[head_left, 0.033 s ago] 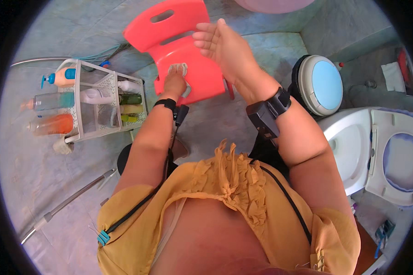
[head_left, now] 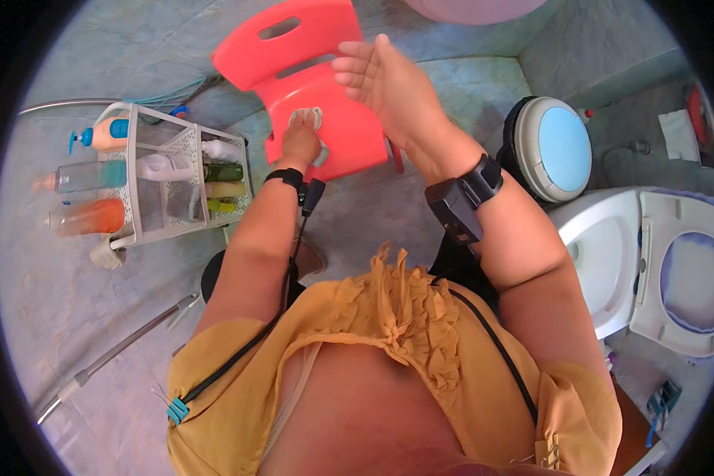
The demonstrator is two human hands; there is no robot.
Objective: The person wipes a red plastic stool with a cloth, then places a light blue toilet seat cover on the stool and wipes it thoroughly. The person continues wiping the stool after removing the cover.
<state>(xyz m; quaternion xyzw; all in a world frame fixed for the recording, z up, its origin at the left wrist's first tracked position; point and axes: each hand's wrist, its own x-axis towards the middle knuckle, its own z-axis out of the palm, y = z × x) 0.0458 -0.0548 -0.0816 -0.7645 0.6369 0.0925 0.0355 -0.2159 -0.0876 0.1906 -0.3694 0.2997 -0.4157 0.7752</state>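
A red plastic chair (head_left: pixel 345 119) with slots in its backrest stands in front of me. On its seat my left hand (head_left: pixel 300 144) presses down on a pale cloth (head_left: pixel 316 117), its fingers closed over it. The cloth's edges show past the fingertips and beside the palm. My right hand (head_left: pixel 381 75) is raised over the chair's right side, palm turned up and fingers stretched out, with nothing in it. Each wrist wears a black strap.
At left stands a white shelf rack (head_left: pixel 135 174) with several bottles. To the right are a bin with a light-blue lid (head_left: pixel 563 147) and a white toilet (head_left: pixel 611 246) with its seat raised. A metal pole (head_left: pixel 127 345) is at lower left; a pink basin (head_left: pixel 476 8) is at the top.
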